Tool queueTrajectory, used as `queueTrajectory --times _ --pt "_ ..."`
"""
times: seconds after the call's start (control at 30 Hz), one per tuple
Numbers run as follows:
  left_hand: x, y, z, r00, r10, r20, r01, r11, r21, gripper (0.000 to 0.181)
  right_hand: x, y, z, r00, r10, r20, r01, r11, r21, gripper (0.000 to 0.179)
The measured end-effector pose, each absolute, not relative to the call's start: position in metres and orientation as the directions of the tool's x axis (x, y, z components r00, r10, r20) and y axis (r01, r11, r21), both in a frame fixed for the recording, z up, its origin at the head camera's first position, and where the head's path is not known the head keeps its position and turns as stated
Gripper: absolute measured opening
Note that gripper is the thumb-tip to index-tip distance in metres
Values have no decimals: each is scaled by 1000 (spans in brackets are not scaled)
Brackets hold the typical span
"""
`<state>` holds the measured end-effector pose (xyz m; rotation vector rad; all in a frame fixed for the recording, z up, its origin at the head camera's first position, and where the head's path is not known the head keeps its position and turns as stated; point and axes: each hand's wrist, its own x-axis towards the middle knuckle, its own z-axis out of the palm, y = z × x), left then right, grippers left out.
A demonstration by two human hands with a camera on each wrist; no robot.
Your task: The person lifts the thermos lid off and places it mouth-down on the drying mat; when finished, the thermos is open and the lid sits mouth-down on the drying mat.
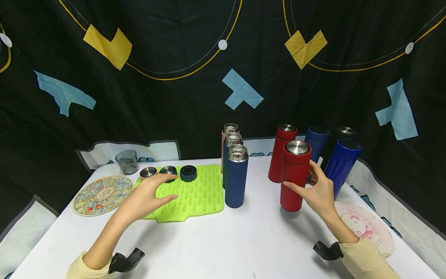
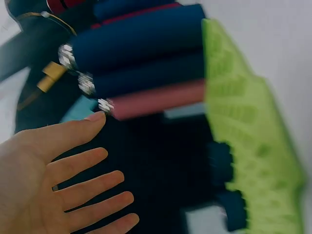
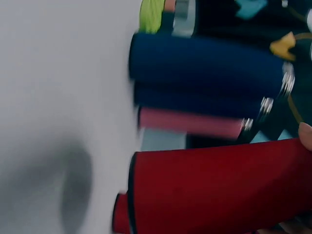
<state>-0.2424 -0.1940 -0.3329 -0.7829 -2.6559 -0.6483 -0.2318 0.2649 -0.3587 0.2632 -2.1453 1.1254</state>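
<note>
Clearly, my right hand (image 1: 318, 192) grips the nearer red flask (image 1: 294, 172) round its middle, a sensible hold: I'd expect it stiff, fairly heavy, perhaps slick. My left hand (image 1: 148, 195), fingers spread, holds nothing; the mat (image 1: 195, 197) stretches to its right.

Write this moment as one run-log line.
right hand: holds lidded red thermos; left hand: empty; three lids: on green draining mat; three thermoses: lidless
</note>
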Motion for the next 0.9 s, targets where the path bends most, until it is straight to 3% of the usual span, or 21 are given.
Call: queueTrajectory --times 0.2,0.4,0.67,0.9 --pt "-228 -167 -304 -757 442 482 622 713 323 59 -215 236 -347 -711 -33 703 -591 570 -571 83" --pt "-216 -138 -285 -685 484 545 716 586 380 69 -208 208 -341 -674 -179 716 -684 517 -514 86" --pt "-213 -111 -277 -585 559 587 811 381 445 83 -209 172 -332 -638 -334 694 -759 424 -494 81" --pt "-207 -105 -279 -537 620 571 834 291 468 80 -207 157 -327 -605 -450 656 -790 441 -426 81"
